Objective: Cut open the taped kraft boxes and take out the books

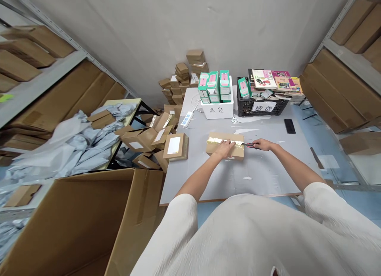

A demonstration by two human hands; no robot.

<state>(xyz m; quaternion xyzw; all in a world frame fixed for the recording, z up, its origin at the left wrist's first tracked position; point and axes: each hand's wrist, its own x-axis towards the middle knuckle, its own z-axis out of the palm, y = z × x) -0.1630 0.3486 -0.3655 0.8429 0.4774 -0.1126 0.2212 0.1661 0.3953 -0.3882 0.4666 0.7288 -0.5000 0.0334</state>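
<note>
A small brown cardboard box (214, 146) lies on the grey table, with shiny tape along its top. My left hand (226, 149) presses down on the box's top and near side, its fingers bent over the cardboard. My right hand (262, 144) is closed around a red and black utility knife (251, 145), just right of the box. The knife's tip meets the taped seam at the box's right end.
Behind the box stand a white bin (218, 110) of green and pink cartons and a black crate (247, 108) of books. A phone (289, 126) lies at right. Another box (176, 146) sits at the table's left edge, near a large open carton (143, 196).
</note>
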